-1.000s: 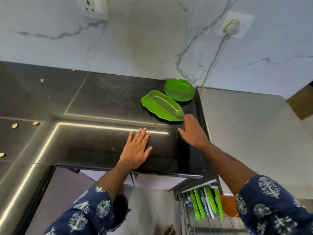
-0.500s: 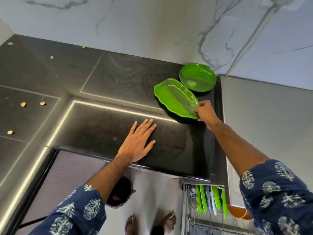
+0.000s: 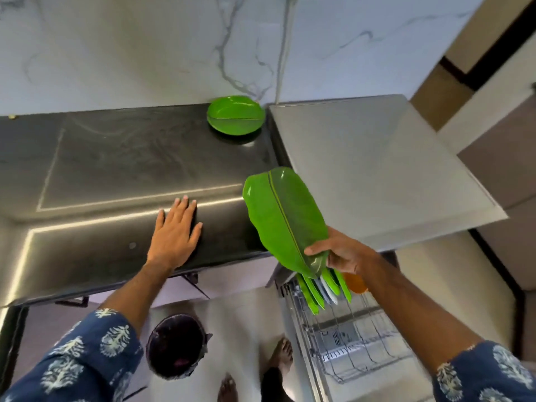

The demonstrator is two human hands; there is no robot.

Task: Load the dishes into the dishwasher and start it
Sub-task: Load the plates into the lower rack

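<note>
Since the previous frame, I saw that the leaf-shaped green plate point(image 3: 285, 221) had left the black countertop point(image 3: 121, 158) and was carried in the air by the right hand point(image 3: 343, 252), tilted, its far tip raised above the counter's right edge. The thumb lay across the plate's near end and the other fingers curled beneath it, so the hand gripped the plate at its narrow end only. Just below those fingers stood the loaded plates point(image 3: 322, 288), green and white, upright on edge in the wire rack point(image 3: 356, 343) of the open dishwasher; an orange dish point(image 3: 355, 282) showed just behind the wrist. I noted bare wire rows in the rack on the near side of the standing plates.

I saw the left hand point(image 3: 174, 230) lying flat on the countertop, fingers straight and slightly spread, holding nothing, its heel near the counter's front edge. Well beyond the fingertips of both hands, the round green plate point(image 3: 235, 115) rested at the counter's back right corner, close to the marble wall point(image 3: 145, 47). To the right of the gripping fingers stretched a grey surface point(image 3: 377, 169). Below the left forearm a dark bin point(image 3: 177, 346) stood on the floor, with bare feet point(image 3: 280, 358) beside it.
</note>
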